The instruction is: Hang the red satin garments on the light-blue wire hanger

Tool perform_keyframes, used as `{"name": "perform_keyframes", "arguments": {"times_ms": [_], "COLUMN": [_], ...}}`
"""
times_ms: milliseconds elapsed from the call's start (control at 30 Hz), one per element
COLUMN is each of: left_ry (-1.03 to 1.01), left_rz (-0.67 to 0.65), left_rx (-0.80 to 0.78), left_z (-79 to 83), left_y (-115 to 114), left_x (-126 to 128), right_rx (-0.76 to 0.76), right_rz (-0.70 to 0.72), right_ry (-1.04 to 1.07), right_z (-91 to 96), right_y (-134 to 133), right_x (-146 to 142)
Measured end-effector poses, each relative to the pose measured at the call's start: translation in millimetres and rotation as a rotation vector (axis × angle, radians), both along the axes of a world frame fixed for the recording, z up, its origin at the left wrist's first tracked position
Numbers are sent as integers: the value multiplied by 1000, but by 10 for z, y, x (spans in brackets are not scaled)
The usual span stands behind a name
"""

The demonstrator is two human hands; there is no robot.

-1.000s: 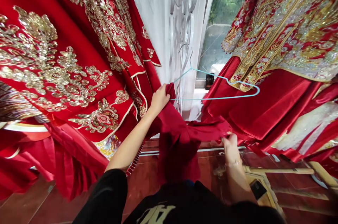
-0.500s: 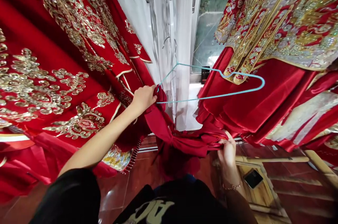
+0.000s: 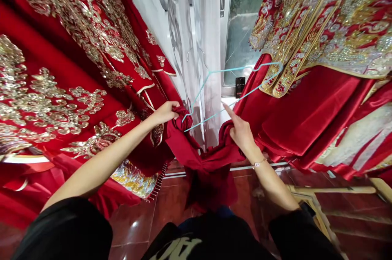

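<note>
A dark red garment (image 3: 202, 165) hangs bunched between my two hands in front of my body. My left hand (image 3: 165, 112) is closed on its gathered left side, where the left end of a light blue wire hanger (image 3: 229, 70) goes into the cloth. The hanger tilts up to the right, its right end bare. My right hand (image 3: 241, 132) grips the garment's other side with curled fingers, while its index finger stretches toward the hanger's lower bar. Whether that fingertip touches the bar, I cannot tell.
Red gowns with gold beading (image 3: 88, 137) hang close on the left. An embroidered red outfit (image 3: 309, 101) hangs on the right. Ahead are a white curtain (image 3: 211, 27), a window (image 3: 245, 35) and a phone with a timer (image 3: 240, 87). Wooden furniture (image 3: 333, 190) stands lower right.
My right hand has moved up and left with the garment's right side, its index finger now extended. The hanger's right end has swung up and left. My left hand keeps its grip.
</note>
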State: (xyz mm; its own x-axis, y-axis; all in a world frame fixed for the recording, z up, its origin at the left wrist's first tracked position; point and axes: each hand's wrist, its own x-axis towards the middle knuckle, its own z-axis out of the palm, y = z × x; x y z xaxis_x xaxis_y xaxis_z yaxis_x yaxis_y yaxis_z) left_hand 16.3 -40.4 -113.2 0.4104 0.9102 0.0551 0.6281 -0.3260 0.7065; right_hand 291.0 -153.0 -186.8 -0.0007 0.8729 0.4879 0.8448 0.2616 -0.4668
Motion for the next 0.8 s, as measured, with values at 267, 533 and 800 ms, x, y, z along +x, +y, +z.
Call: {"name": "perform_keyframes", "arguments": {"times_ms": [267,533,800], "left_ry": [-437,-547,-59], "left_rz": [354,556,477], "left_rx": [-269,-160,-71], "left_z": [-648,-1703,-2289], "left_y": [29,-792,-1467], "left_x": [-428,-834,-1061], "right_rx": [-111,-31,-11], "right_rz": [84,161,-13], "right_ry": [3,694,1066], "right_z": [-205,-931,-810], "right_y": [324,-36,-566], "right_x": [-118,-227,-78]}}
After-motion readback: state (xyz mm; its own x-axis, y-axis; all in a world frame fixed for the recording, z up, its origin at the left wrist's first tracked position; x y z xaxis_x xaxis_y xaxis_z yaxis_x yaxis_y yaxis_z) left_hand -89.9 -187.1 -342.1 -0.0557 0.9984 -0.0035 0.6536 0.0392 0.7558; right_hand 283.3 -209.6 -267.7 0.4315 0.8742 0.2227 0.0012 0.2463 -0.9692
